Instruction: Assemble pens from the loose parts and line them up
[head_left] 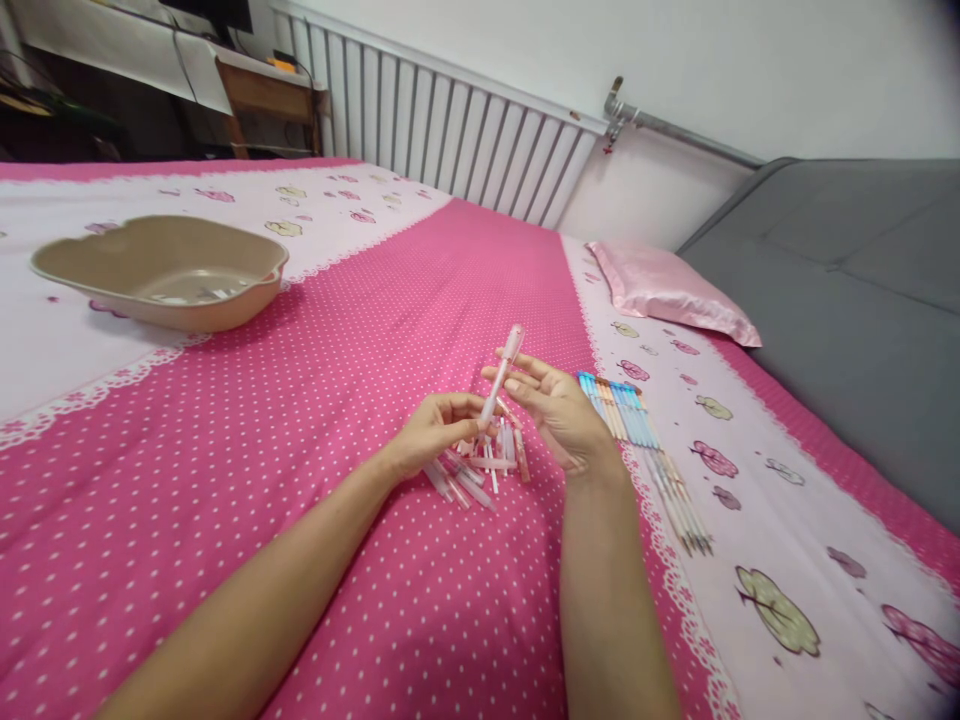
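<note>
A pale pink capped pen (498,382) is held at a slant above the bed, its capped end pointing up and away. My left hand (439,430) pinches the pen's lower end between thumb and fingers. Around its upper part, just below the cap, the thumb and fingers of my right hand (559,405) close. Under both hands lies a loose heap of pink and white pen parts (469,480), partly hidden by my left hand. To the right, several blue and orange pens (619,408) lie side by side in a row, with pale pen refills (677,500) lined up nearer me.
A beige plastic basin (247,305) with small pale pieces inside stands on the bed at the left. The pink dotted bedspread (360,330) spreads beneath everything. A pink pillow (667,285) lies by the grey headboard (847,300); a white radiator (442,115) stands behind.
</note>
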